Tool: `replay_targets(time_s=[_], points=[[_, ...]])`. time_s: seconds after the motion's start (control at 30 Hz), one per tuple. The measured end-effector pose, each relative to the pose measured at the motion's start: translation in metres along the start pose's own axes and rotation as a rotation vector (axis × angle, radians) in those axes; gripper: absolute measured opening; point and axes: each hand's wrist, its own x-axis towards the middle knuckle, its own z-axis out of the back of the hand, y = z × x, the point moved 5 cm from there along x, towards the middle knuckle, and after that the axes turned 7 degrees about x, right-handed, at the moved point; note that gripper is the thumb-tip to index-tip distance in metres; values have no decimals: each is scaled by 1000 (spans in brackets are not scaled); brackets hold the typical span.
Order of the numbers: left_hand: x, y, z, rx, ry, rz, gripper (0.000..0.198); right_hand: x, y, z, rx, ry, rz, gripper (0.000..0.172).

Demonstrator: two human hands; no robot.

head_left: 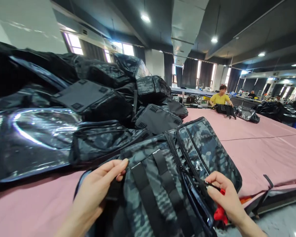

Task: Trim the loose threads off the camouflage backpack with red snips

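Observation:
A dark camouflage backpack (153,184) lies in front of me on the pink-covered table, two black straps running down its panel. My left hand (101,184) pinches the bag's upper left edge between thumb and fingers. On the right, a flap with a small white logo (199,166) is folded outward, and a zippered opening (196,194) shows beside it. Over that opening, my right hand (224,194) is closed on a thin dark item with a red part (220,214). Its kind is unclear, as the fingers cover much of it.
Piled black and camouflage bags (101,95) fill the left and back. A clear plastic panel (44,138) reflects light at left. Across the pink table (261,141), a person in yellow (220,98) handles a black bag. Another dark heap (278,110) stands far right.

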Motion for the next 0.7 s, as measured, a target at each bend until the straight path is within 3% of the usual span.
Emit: replay_targets(time_s=[0.17,0.3,0.4,0.57,0.7], points=[[-3,-5,7,199,-2,-202,52,55,26,-51,-71,155,80,33],[-4,-5,6,252,-37,-240,52,88,42,-97,-167,201,219,24],[-2,-3,7,297,-45,-263,53,103,36,-123,-199,188,359,22],[5,7,15,302,-48,-269,52,108,0,-137,-186,120,448,23],[5,15,21,267,-123,-263,44,104,-13,-138,-207,139,444,22]])
